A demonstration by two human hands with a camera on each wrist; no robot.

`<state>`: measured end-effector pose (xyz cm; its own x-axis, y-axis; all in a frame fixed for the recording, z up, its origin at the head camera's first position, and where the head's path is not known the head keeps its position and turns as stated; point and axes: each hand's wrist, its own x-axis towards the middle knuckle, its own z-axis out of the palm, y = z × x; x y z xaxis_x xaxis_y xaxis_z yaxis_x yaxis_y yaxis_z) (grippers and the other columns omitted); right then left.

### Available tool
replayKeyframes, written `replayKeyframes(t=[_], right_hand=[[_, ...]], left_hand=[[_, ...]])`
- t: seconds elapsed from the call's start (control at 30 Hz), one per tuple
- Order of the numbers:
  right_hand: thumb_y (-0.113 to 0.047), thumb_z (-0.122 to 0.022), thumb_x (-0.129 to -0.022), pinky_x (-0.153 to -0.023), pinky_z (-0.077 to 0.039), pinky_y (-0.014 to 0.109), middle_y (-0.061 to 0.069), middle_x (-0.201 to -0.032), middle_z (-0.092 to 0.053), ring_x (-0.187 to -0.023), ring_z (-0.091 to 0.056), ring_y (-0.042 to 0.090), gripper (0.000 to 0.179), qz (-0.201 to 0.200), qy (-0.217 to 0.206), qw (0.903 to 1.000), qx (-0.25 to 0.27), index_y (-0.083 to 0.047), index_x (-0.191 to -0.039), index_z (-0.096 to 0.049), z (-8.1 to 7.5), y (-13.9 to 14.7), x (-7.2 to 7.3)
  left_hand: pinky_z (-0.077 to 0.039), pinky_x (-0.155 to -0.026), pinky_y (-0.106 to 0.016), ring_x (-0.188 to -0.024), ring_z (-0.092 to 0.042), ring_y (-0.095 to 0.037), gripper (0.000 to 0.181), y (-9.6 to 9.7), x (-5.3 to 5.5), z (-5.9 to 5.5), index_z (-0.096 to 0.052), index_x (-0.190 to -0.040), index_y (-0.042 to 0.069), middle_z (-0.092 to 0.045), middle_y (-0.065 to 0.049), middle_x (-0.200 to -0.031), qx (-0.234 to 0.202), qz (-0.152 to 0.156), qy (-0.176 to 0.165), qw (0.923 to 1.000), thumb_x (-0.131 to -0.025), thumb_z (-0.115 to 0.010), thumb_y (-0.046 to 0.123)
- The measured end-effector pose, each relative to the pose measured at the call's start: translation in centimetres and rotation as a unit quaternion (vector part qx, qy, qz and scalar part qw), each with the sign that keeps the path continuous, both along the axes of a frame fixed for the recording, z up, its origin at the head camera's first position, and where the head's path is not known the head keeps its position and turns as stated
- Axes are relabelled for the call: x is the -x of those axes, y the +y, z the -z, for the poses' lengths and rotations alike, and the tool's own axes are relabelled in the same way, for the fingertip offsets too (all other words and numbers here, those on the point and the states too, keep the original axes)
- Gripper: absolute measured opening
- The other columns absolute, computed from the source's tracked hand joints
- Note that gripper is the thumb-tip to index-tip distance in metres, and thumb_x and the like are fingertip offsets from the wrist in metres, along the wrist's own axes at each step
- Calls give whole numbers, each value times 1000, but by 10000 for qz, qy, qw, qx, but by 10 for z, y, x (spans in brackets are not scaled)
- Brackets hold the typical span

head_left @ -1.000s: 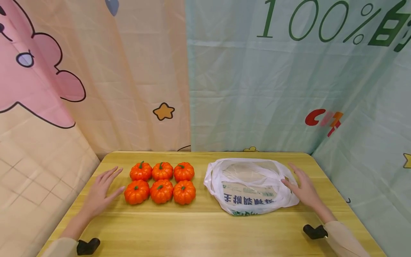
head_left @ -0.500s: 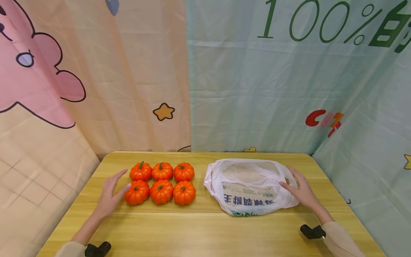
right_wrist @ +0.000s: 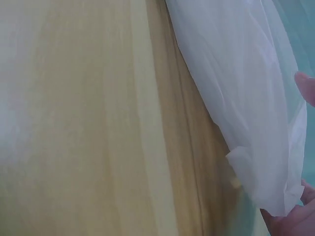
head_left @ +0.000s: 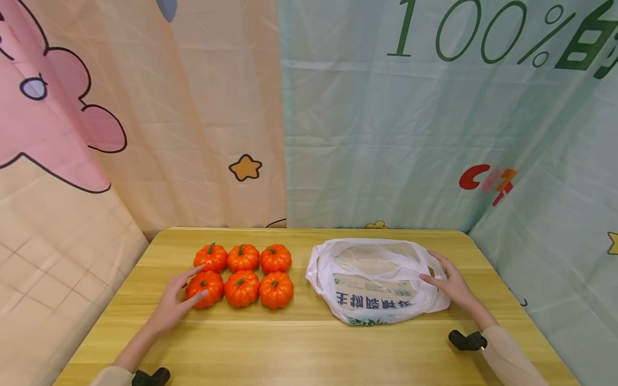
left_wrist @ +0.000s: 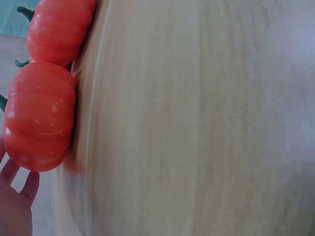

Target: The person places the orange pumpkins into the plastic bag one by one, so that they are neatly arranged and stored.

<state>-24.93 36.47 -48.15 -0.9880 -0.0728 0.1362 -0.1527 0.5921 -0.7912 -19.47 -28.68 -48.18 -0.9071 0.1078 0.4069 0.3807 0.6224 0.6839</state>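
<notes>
Several small orange pumpkins stand in two rows on the left of the table; the head view shows their green stems. My left hand (head_left: 171, 309) is at the front-left pumpkin (head_left: 207, 288), with fingers and thumb spread over its near left side. In the left wrist view, fingers touch the end of that pumpkin (left_wrist: 39, 118), not curled round it. A white plastic bag (head_left: 323, 292) with dark printed characters lies on the right, its mouth facing up. At its right edge is my right hand (head_left: 454, 287), thumb and fingers apart; the right wrist view shows them beside the bag (right_wrist: 241, 98).
The wooden table (head_left: 270, 348) has a bare strip between pumpkins and bag and a wide bare front. Printed curtains (head_left: 217, 118) hang close behind it and along both sides. Black wrist mounts (head_left: 467, 341) sit near the sleeves.
My left hand has moved right from beside the pumpkins onto the front-left one. My right hand has shifted slightly left at the bag's edge. The bag has stayed in place.
</notes>
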Motion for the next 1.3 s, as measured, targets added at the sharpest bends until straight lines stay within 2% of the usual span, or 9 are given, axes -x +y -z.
replayKeyframes(t=[0.13, 0.23, 0.4, 0.53, 0.67, 0.83, 0.97, 1.3], right_hand=[[-17, -69, -88, -102, -14, 77, 30, -154, -19, -140, -12, 54, 75, -133, -39, 9998, 109, -2, -149, -28, 3, 3, 2], [-15, -71, -86, -104, -15, 75, 30, -154, -21, -139, -14, 53, 75, -218, -6, 9996, 150, -1, -147, -30, 5, 4, 4], [-16, -73, -85, -106, -16, 72, 30, -153, -22, -139, -17, 52, 76, -186, -110, 9997, 151, -2, -147, -31, 8, 5, 6], [-18, -73, -85, -106, -16, 72, 30, -154, -21, -139, -17, 52, 76, -154, -243, 9995, 133, -3, -147, -32, 10, 5, 7], [-18, -73, -85, -104, -15, 74, 31, -153, -22, -139, -17, 53, 73, -227, -213, 9995, 78, -3, -145, -35, 12, 5, 8], [-17, -73, -84, -103, -14, 76, 32, -152, -23, -138, -17, 54, 72, -299, -164, 9994, 50, -3, -144, -36, 15, 4, 10], [-16, -74, -83, -103, -14, 76, 32, -152, -23, -138, -16, 55, 73, -276, -154, 9995, 76, -3, -144, -36, 16, 3, 10], [-15, -75, -82, -104, -16, 74, 31, -150, -28, -137, -20, 54, 70, -315, -56, 9994, 117, -3, -142, -41, 19, 4, 9]], left_hand=[[-30, -91, -14, -116, -30, 12, 54, -1, 1, 4, -51, -137, 9, -50, -17, -135, -13, 54, -110, 9999, -87, -69, 12], [-27, -92, -10, -117, -30, 13, 54, -1, 3, 6, -52, -136, 9, -50, -18, -135, -91, 109, -53, 9999, -85, -70, 10], [-20, -94, -3, -120, -29, 16, 55, -3, 6, 9, -52, -135, 8, -50, -21, -135, -211, 245, 19, 9995, -84, -72, 8], [-19, -94, -1, -121, -28, 17, 56, -5, 8, 12, -52, -135, 10, -50, -20, -135, -230, 292, -26, 9993, -83, -72, 9], [-24, -94, -6, -121, -28, 16, 60, -6, 9, 14, -50, -137, 13, -48, -16, -138, -179, 206, -200, 9994, -82, -75, 12], [-36, -88, -11, -113, -32, 16, 65, -6, 8, 13, -46, -140, 15, -43, -14, -141, -87, -14, -678, 9977, -82, -76, 20], [-41, -86, -12, -107, -36, 16, 69, -7, 7, 13, -44, -140, 12, -42, -15, -140, -119, -118, -993, 9949, -81, -77, 24], [-45, -83, -13, -100, -47, 14, 73, -12, 9, 17, -44, -138, 8, -48, -10, -129, -301, -48, -1043, 9941, -76, -81, 21]])
